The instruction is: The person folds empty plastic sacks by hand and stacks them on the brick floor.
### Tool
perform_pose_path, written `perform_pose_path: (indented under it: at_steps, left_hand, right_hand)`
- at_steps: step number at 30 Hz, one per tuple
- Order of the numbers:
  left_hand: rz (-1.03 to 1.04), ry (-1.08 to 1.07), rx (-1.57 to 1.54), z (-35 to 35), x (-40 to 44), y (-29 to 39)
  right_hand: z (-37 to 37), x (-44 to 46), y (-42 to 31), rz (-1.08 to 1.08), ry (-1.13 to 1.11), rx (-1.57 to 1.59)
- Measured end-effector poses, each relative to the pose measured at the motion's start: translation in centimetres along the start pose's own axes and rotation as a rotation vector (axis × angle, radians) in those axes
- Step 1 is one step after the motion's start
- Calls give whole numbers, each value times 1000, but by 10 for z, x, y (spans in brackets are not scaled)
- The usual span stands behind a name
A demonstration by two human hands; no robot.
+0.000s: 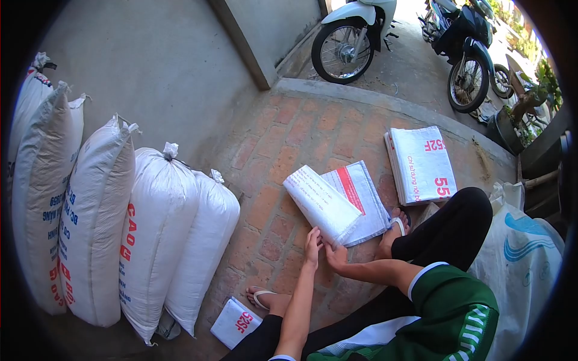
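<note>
A white woven plastic sack (322, 201), folded into a long flat bundle with faint print, lies slantwise in front of me. Its near end is between my hands. My left hand (312, 246) grips the left side of that end, fingers bent against the edge. Close beside it, my right hand (335, 256) is closed on the near corner, its fingertips partly hidden. Under the bundle's right side rests a small pile of folded sacks (368, 201) with a red band on top.
A taller stack of folded sacks (421, 165) sits on the brick floor (283, 162) near my right foot. Another folded sack (236, 325) lies by my left foot. Several full sacks (156, 228) line the wall. A large bag (518, 259) stands at right; motorbikes (344, 51) are parked beyond.
</note>
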State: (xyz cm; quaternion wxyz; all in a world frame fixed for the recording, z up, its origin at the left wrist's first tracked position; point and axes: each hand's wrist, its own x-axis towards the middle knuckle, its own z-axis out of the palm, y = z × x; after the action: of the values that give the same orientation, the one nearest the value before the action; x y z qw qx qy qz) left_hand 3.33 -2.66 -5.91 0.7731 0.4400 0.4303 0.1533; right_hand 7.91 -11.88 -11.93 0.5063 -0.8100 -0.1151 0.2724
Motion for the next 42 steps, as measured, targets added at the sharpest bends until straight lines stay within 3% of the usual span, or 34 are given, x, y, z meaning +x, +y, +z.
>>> perform_pose_path:
  at_steps: [6,18,21,24,27,30,34,40,41,42]
  left_hand:
    - [-30,73,57,-9,6,-15]
    - [29,221,35,-20,17,-42]
    - [110,252,37,-20,14,-39]
    - [-131,206,-4,-22,6,-21]
    - [-223,117,-200,-49,32,-47]
    - [-198,62,-367,-53,32,-44]
    - [-166,12,-616,-49,18,-27]
    - [118,211,-779,-14,4,-24]
    - [105,231,-759,-13,8,-29]
    - [92,251,-739,-13,14,-36]
  right_hand:
    - [22,-5,17,9,183,-54]
    - [31,-23,-34,656,264,181]
    - [40,-23,-46,787,253,446]
    - [41,-23,-69,867,196,523]
    - [35,-25,-92,947,136,599]
    - [36,-21,-88,774,-25,574]
    - [22,3,-92,322,-304,25]
    - [13,56,-89,-102,-656,-313]
    - [7,55,-102,1,-645,-356]
    - [14,59,-82,11,-627,-169]
